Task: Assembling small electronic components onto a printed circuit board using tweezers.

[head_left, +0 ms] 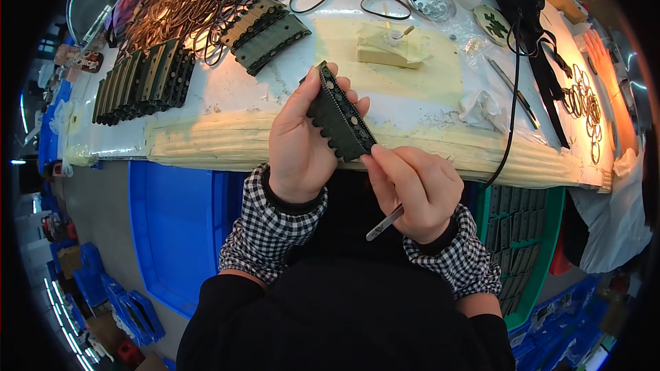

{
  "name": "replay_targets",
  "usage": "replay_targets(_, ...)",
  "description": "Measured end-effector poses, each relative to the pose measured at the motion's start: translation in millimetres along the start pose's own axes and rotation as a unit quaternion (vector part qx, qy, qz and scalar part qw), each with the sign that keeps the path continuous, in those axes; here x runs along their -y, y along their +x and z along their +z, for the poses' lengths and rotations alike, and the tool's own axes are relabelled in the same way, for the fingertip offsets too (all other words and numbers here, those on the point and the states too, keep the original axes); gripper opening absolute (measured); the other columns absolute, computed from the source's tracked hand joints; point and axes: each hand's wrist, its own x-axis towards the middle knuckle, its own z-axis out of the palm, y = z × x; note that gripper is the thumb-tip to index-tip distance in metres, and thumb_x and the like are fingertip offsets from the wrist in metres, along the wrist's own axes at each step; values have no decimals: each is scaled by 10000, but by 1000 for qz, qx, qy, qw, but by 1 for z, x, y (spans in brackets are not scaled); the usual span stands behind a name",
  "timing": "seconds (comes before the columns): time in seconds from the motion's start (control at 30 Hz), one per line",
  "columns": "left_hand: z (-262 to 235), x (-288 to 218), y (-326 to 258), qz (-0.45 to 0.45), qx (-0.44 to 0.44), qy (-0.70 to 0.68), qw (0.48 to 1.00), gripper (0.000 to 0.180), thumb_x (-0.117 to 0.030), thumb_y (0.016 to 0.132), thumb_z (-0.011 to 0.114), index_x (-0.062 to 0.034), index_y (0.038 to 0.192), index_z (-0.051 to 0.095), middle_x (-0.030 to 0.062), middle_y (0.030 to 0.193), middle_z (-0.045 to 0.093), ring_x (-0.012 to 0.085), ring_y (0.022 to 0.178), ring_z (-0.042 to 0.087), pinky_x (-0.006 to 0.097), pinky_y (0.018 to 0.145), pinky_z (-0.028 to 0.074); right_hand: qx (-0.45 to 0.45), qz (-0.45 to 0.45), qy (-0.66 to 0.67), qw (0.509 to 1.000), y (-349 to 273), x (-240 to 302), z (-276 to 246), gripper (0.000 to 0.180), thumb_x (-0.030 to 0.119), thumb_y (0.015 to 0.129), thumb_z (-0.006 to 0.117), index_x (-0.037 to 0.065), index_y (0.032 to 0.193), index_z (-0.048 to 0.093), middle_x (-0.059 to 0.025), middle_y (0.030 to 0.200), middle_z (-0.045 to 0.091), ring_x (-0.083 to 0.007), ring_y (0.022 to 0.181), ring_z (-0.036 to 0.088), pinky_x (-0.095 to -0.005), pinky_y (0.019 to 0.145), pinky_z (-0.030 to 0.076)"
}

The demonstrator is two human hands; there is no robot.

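Observation:
My left hand (297,139) is closed around a dark green moulded part (342,118), long and narrow, with a scalloped edge and a row of round metal spots. The part is tilted, its lower end toward my right hand (416,189). My right thumb and fingers pinch at that lower end. A slim metal tool, seemingly tweezers (385,223), is held in the same hand, its flat end sticking out below the palm. Its tip is hidden by my fingers. Beyond my left hand lie similar green parts (269,38), set side by side.
At the left stands a row of similar parts (143,81), near a heap of thin brown and black loops (199,0). A yellowish block (389,55) sits mid-table; a pen-like tool (512,89) and black cable (514,117) lie right. Below are blue (172,233) and green bins (550,233).

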Motion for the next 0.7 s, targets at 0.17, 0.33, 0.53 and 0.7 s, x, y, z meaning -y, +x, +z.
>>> replay_targets(0.17,15,15,-8,104,-48,104,988,280,-266,1010,499,-17,1129,542,84,970,605,187,896,612,370,879,523,18,27,-47,998,5,1,3,202,116,736,780,31,888,679,-44,781,605,-139,573,563,-253,492,420)
replay_targets(0.33,26,29,-13,190,-100,204,955,318,-279,998,531,6,1141,534,96,962,601,195,874,613,341,841,524,27,-3,-81,996,6,-1,3,158,103,752,740,32,873,668,-43,779,598,-144,555,545,-249,496,412)
replay_targets(0.53,25,18,-16,142,-93,174,970,307,-271,997,531,-5,1150,536,92,962,607,193,883,615,347,844,526,73,105,111,986,13,0,-2,142,38,736,731,31,831,626,-60,772,586,-172,588,588,-273,520,456)
replay_targets(0.7,15,5,-14,37,-38,82,995,288,-271,1005,503,-33,1164,536,74,973,616,181,914,615,382,907,522,141,210,262,931,28,-1,-21,132,0,771,726,8,841,614,-80,774,600,-185,631,623,-285,559,503)
